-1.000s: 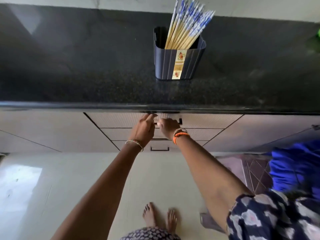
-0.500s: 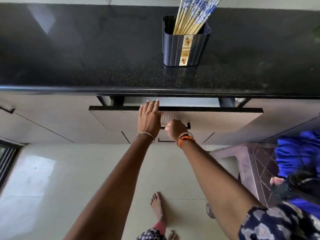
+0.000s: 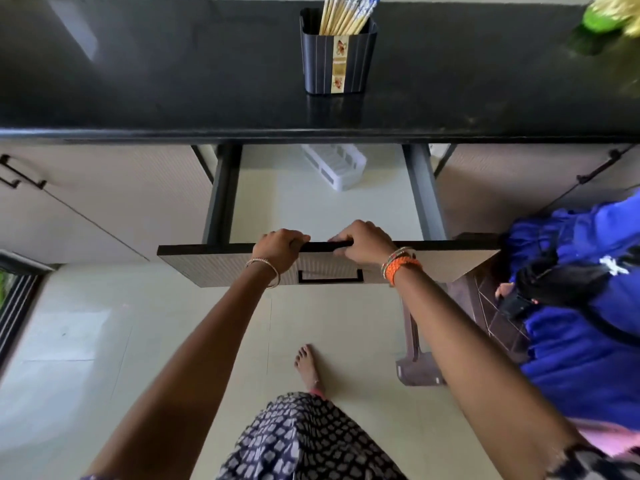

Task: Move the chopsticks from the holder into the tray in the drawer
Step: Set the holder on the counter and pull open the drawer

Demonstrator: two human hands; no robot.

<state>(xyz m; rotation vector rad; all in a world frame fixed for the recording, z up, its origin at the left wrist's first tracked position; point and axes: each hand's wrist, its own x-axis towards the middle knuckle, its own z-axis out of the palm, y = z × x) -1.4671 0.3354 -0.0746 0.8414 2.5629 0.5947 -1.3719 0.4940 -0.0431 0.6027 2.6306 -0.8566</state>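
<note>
Both hands, left (image 3: 277,249) and right (image 3: 363,245), curl over the drawer (image 3: 346,268) front's top edge to draw it out, exposing the tray (image 3: 334,166) at its back; chopsticks (image 3: 343,13) stand in the holder (image 3: 337,60) on the tabletop (image 3: 156,81) behind.

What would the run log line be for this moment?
stage: drawer pulled open | left hand, right hand: both grip drawer front | tray: at drawer's back | chopsticks: in holder on counter

Drawer (image 3: 325,216) now pulled far out w/ both hands (tray (image 3: 334,166) exposed), fingers over its top edge.
</note>
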